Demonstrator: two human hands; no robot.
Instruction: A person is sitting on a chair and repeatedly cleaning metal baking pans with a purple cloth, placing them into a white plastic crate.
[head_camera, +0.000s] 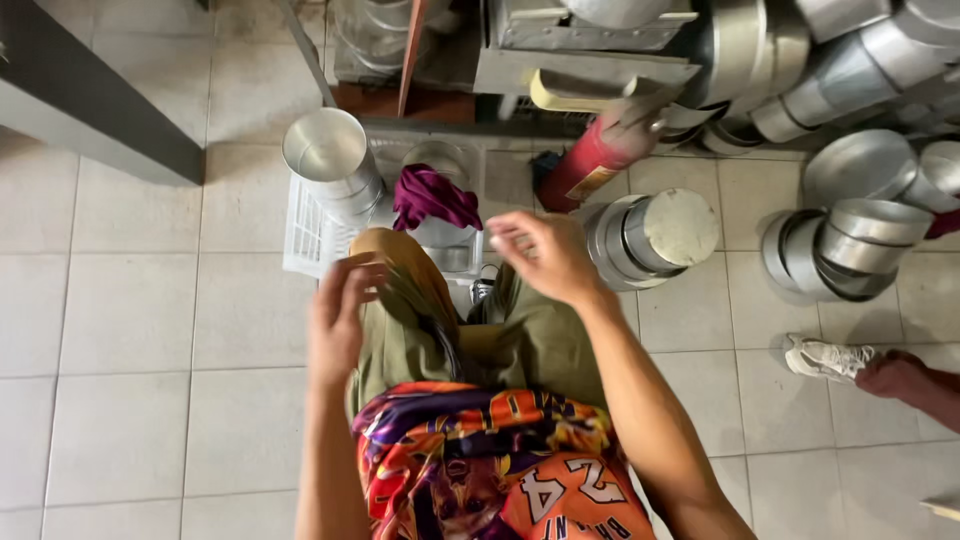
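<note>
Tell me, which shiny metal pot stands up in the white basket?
The tall open-topped pot at the white basket's left end. The other pots lie or stack on the tiled floor to the right.

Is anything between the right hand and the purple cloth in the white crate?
Nothing visible blocks it. The right hand hovers open, just right of the purple cloth, which lies on top in the white crate. The left hand is lower, near the knee, off that line. A metal cylinder stands on the cloth's far side.

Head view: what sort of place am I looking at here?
Probably a metalware workshop or storeroom. Stacks of shiny metal pots and tins crowd the tiled floor, a red cylinder lies among them, and a white plastic crate holds more pots.
</note>
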